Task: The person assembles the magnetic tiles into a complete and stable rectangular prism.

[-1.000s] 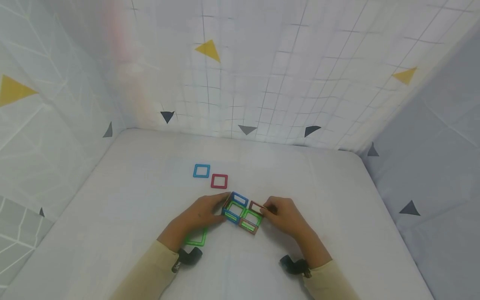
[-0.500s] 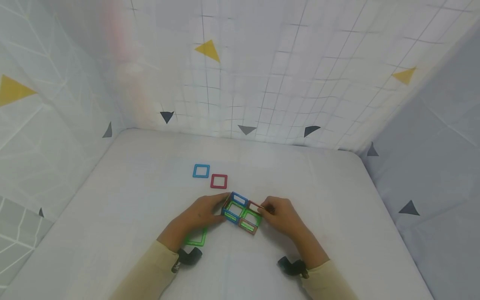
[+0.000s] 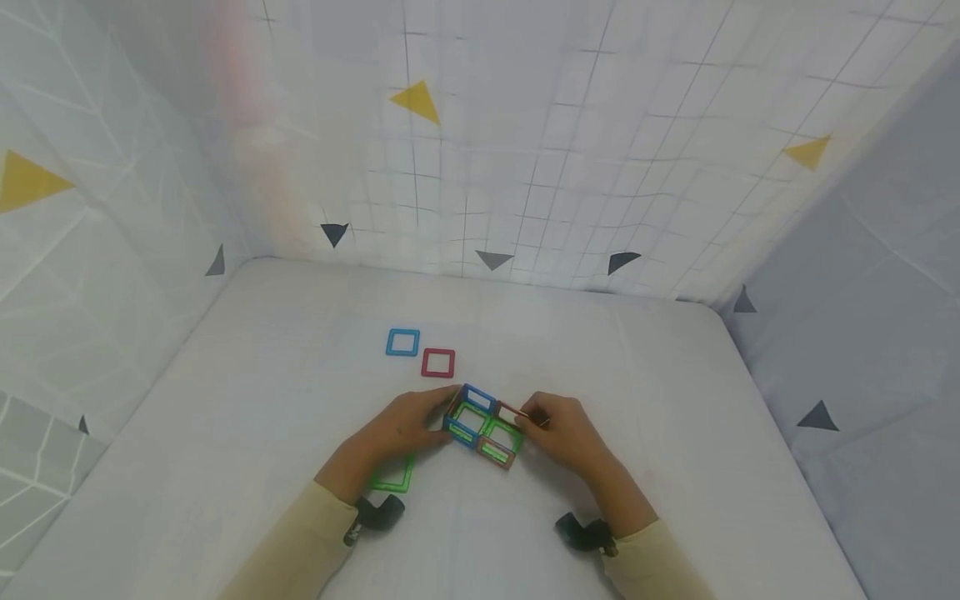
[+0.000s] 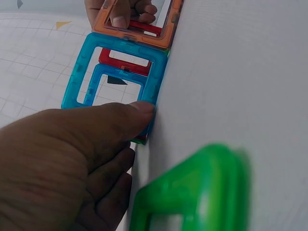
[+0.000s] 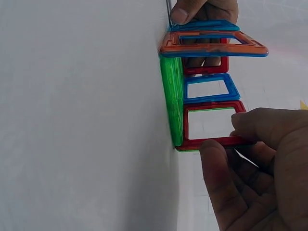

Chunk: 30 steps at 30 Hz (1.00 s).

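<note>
A low open-topped build of square magnetic tiles stands mid-table: two green tiles [image 5: 171, 98] form its floor, with upright tiles around the edge. My left hand [image 3: 401, 423] grips its left end in the head view, thumb on a blue tile [image 4: 77, 72] and fingers behind the red end tile [image 5: 207, 70]. At the other end my right hand [image 3: 562, 429] pinches an upright red tile [image 5: 192, 143] between thumb and fingers. That tile stands along the green floor's edge, beside another blue tile [image 5: 207, 100]. Opposite it leans an orange tile [image 5: 211, 50], tilted outward in the right wrist view.
Beyond the build, a loose blue tile [image 3: 389, 342] and a loose red tile [image 3: 438, 374] lie flat on the white table [image 3: 300, 325]. A larger green tile [image 3: 392, 488] lies partly under my left forearm. White cloth walls [image 3: 510, 183] rise behind the table.
My right hand has moved slightly left, bringing the red tile up against the blue tile beside it. The left hand stays in place. Little differs over the last half second.
</note>
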Available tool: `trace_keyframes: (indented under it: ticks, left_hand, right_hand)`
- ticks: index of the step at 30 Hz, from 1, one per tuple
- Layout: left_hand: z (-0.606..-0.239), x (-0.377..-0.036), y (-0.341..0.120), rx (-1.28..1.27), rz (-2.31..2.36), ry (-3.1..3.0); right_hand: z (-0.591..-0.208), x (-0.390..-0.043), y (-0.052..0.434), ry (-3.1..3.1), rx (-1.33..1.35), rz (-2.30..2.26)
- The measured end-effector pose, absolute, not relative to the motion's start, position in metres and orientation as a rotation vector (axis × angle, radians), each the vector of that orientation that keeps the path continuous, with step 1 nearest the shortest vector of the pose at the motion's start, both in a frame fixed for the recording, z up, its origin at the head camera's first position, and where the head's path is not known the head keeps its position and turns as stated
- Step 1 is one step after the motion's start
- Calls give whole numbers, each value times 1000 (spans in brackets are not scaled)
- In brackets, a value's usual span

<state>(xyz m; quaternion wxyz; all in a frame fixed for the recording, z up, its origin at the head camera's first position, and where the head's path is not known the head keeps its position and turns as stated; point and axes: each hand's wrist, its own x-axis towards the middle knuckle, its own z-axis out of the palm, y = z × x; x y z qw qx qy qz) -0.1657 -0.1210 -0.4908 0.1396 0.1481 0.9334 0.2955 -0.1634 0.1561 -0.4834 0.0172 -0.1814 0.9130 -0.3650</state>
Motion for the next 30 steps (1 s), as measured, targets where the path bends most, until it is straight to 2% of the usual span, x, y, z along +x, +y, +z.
trace_keyframes:
  ticks: [15,23,30]
  left_hand:
    - [-482,-163,-120,406,791,2725]
    - [-478,-167,-116,463,706,2855]
    - [-477,-178,-107,371,783,2838]
  right_hand:
    - [-490,-165,161,2811,-559,-952]
    - [-487,-153,168,2741,-490,-954]
    - [-485,-136,169,2567,-553,-1020]
